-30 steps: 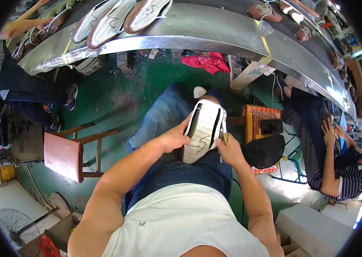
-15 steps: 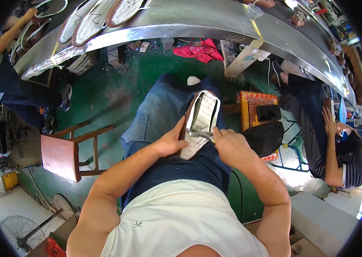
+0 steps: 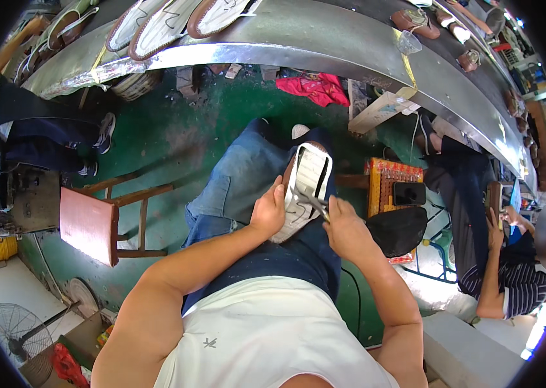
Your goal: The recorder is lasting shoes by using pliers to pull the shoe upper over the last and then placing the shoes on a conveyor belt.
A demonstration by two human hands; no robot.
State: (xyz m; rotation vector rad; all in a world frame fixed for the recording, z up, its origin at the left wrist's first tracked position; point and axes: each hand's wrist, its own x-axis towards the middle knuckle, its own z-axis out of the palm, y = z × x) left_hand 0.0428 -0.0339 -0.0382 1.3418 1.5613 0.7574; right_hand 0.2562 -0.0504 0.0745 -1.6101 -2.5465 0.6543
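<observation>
A shoe (image 3: 312, 167) lies on my lap, its underside up, with a pale inner sole, a white turned-in edge and a brown side. My left hand (image 3: 271, 208) is closed on the shoe's left side, thumb along the edge, the other fingers partly hidden beneath. In my right hand (image 3: 348, 229) are metal pincers (image 3: 312, 202), fingers wrapped round the handles. Their head is over the middle of the shoe's underside, pointing to the left. Whether the jaws touch the shoe I cannot tell.
A metal-edged bench (image 3: 325, 55) crosses ahead, bearing several shoes (image 3: 166, 29). Left stands a brown-topped stool (image 3: 89, 226). At right are a beaded seat (image 3: 378, 187) with a phone (image 3: 409, 193) and a black pad (image 3: 397, 231), and a seated person (image 3: 512, 284). Red cloth (image 3: 315, 88) lies under the bench.
The pincers' head has come off the shoe's left edge toward its middle. My left hand has shifted its grip up the side, away from the near end. The whole view has also shifted slightly.
</observation>
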